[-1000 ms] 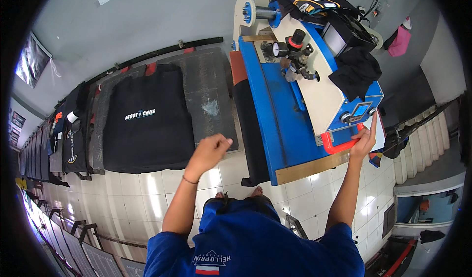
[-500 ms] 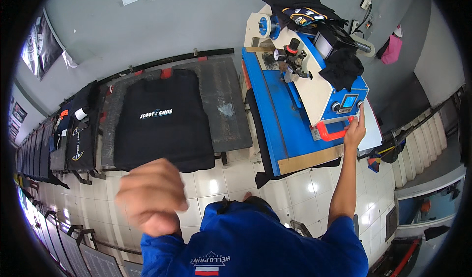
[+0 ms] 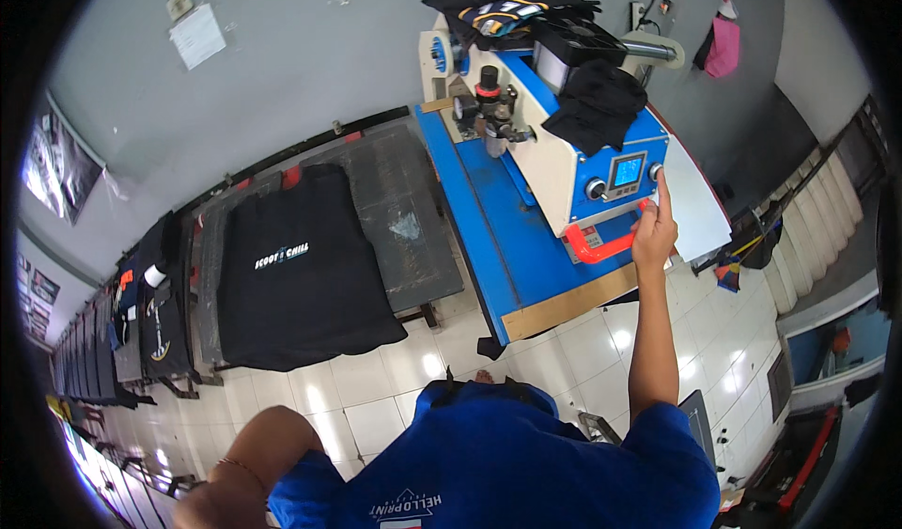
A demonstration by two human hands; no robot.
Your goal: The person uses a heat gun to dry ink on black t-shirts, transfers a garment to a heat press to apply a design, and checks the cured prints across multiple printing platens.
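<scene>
My right hand [image 3: 655, 236] is at the front of a blue and cream heat press [image 3: 554, 167]. Its index finger is stretched up onto a round button [image 3: 656, 171] beside the small lit display [image 3: 627, 172]. The thumb and curled fingers close around the right end of the red handle [image 3: 601, 245], partly covering it. My left hand [image 3: 202, 508] is low at the left, cut off by the lower edge, its fingers not visible; a thin bracelet circles the wrist. A black shirt [image 3: 301, 285] with a small white and blue chest print lies flat on a dark platen left of the press.
A black cloth [image 3: 597, 106] and bundled dark garments [image 3: 498, 3] lie atop the press. More dark shirts [image 3: 164, 313] lie on platens to the left. White tiled floor [image 3: 366, 416] shows in front. A broom [image 3: 728, 273] hangs at right.
My left hand has dropped from in front of the shirt to the lower left edge. My right hand stays on the button and handle. The whole view has tilted and shifted.
</scene>
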